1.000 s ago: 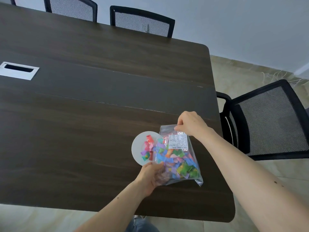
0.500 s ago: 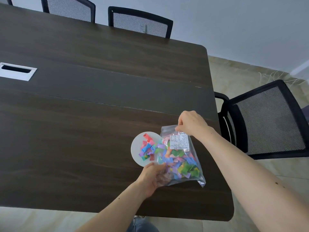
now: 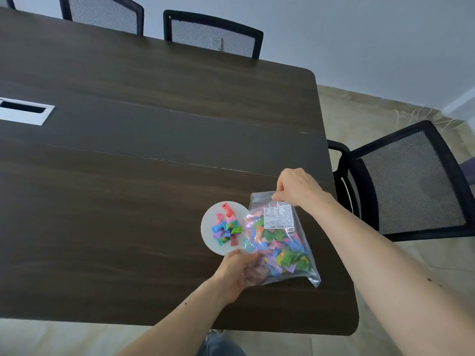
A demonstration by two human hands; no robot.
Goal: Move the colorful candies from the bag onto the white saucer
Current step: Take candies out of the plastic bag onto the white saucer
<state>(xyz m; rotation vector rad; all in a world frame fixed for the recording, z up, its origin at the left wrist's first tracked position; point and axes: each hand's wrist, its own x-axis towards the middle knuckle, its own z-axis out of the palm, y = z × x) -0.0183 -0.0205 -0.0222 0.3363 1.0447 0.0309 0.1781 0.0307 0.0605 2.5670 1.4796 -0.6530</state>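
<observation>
Beside the white saucer (image 3: 208, 235), on its right, hangs the clear plastic bag (image 3: 280, 240), and since a second ago it has drawn off the saucer's rim, so the two now only meet at the edge. The heap of colorful candies (image 3: 227, 228) on the saucer, partly covered by the bag before, now lies open to view: small crinkled twist-wraps in red, pink, blue, green and purple. Many more of them fill the bag, under a white printed label (image 3: 279, 217) near its top.

My right hand (image 3: 298, 187) pinches the bag's upper edge, fingers closed on the film, much as earlier. My left hand (image 3: 237, 272) clasps the bag's lower left corner, just nearer me than the saucer; the glossy plastic bunches around my fingers.

Saucer and bag sit near the right end of a dark wood-grain table (image 3: 128, 176) with rounded corners. Far left of the saucer a silver cable slot (image 3: 24, 113) is set into the top. Black mesh chairs stand right of the saucer past the table's end (image 3: 411, 181) and along the far side (image 3: 213, 34). Nothing lies between bag and saucer.
</observation>
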